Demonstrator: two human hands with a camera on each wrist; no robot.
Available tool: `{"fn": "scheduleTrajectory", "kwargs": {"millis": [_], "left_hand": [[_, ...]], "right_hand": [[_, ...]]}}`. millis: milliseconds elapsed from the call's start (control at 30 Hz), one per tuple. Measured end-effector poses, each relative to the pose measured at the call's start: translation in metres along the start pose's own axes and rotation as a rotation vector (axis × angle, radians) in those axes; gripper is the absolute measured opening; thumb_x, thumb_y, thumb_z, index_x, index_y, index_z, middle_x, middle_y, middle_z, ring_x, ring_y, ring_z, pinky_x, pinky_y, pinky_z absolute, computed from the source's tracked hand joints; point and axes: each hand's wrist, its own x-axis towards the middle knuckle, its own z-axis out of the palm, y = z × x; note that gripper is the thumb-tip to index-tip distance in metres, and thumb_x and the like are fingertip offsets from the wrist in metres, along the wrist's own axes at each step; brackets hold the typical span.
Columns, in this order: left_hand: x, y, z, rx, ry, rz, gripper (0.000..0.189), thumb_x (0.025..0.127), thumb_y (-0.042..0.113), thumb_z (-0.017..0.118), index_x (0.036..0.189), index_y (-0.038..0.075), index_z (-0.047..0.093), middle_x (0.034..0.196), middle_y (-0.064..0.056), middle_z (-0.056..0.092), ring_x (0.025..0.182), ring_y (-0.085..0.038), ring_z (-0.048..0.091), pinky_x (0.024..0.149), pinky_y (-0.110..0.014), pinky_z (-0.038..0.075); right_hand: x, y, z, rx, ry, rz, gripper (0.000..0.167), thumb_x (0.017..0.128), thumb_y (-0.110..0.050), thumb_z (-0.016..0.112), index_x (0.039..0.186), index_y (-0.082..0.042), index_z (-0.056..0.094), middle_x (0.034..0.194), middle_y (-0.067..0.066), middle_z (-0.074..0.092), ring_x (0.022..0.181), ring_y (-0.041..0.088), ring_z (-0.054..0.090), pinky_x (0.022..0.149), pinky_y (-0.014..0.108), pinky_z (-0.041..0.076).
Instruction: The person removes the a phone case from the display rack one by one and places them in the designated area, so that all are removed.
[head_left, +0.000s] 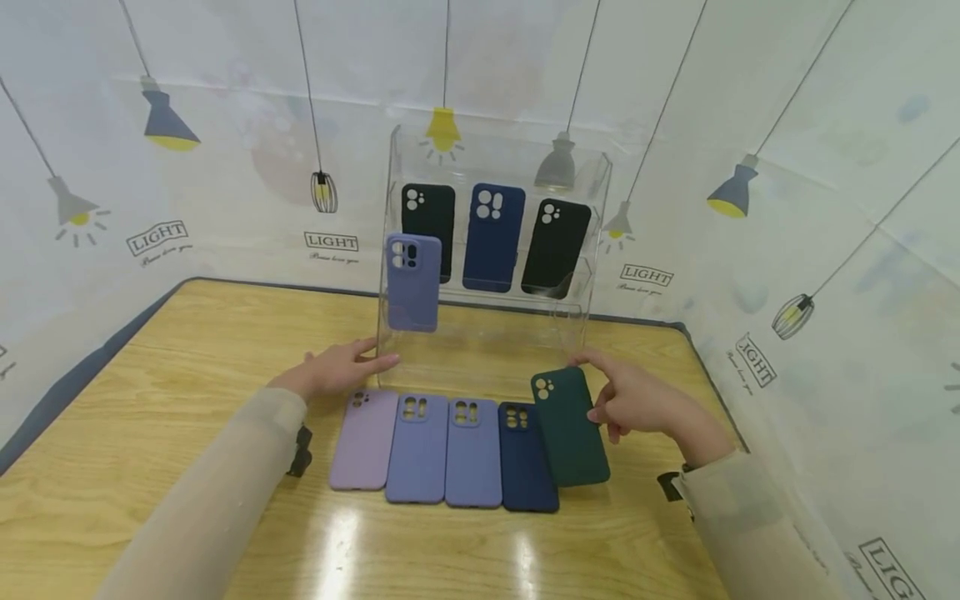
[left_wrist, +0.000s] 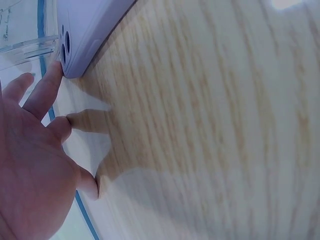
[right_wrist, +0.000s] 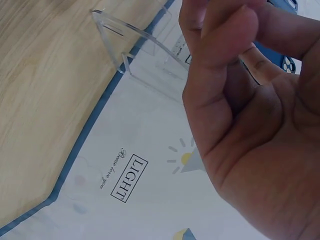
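Note:
My right hand (head_left: 637,398) pinches a dark green phone case (head_left: 572,429) by its right edge, thumb on the near face. The case tilts and overlaps a navy phone case (head_left: 527,467) lying on the table. My left hand (head_left: 335,368) reaches with loosely spread fingers to the lower left corner of a clear acrylic stand (head_left: 487,342). A lilac phone case (head_left: 365,442) lies just below that hand; in the left wrist view a fingertip is right at the end of this lilac case (left_wrist: 92,30). Two periwinkle cases, left (head_left: 417,458) and right (head_left: 473,458), complete the row.
On the stand's upper tier lean a dark case (head_left: 442,221), a blue case (head_left: 493,237) and a black case (head_left: 557,248). A periwinkle case (head_left: 413,287) leans on the tier below, at left. Lamp-patterned sheeting (head_left: 247,150) encloses the wooden table (head_left: 187,375).

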Motion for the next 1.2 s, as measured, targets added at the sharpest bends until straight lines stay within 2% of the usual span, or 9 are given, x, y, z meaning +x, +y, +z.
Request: {"fn": "scheduleTrajectory", "kwargs": {"millis": [500,800,1000,1200], "left_hand": [[0.002,-0.004,0.001,0.017,-0.003,-0.004,0.108,0.096,0.091,0.027,0.171,0.013,0.023,0.175,-0.021,0.027,0.16,-0.055,0.021,0.117,-0.09,-0.006],[0.001,-0.002,-0.002,0.026,-0.011,-0.012,0.109,0.095,0.092,0.026,0.17,0.013,0.028,0.176,-0.027,0.018,0.16,-0.058,0.017,0.117,-0.089,-0.007],[0.002,-0.002,-0.001,0.025,0.002,-0.003,0.109,0.095,0.092,0.026,0.169,0.012,0.028,0.176,-0.026,0.02,0.16,-0.057,0.018,0.117,-0.089,-0.007],[0.001,-0.002,0.0,0.009,-0.002,-0.004,0.107,0.096,0.091,0.027,0.17,0.013,0.026,0.176,-0.025,0.019,0.161,-0.056,0.017,0.118,-0.088,-0.008]], "right_hand": [[0.006,0.008,0.008,-0.01,-0.002,0.025,0.072,0.097,0.009,0.063,0.159,-0.018,0.037,0.074,0.019,0.072,0.056,0.019,0.064,0.06,0.033,0.054],[0.012,0.013,0.01,-0.034,-0.001,0.058,0.073,0.099,0.005,0.065,0.161,-0.017,0.036,0.068,0.013,0.068,0.059,0.027,0.066,0.061,0.032,0.055],[0.013,0.015,0.01,-0.027,0.008,0.071,0.075,0.098,0.005,0.064,0.162,-0.019,0.035,0.069,0.014,0.069,0.057,0.021,0.065,0.06,0.034,0.055],[0.013,0.02,0.011,-0.012,0.013,0.094,0.073,0.098,0.008,0.062,0.162,-0.016,0.035,0.068,0.016,0.07,0.056,0.021,0.063,0.057,0.033,0.051]]}}
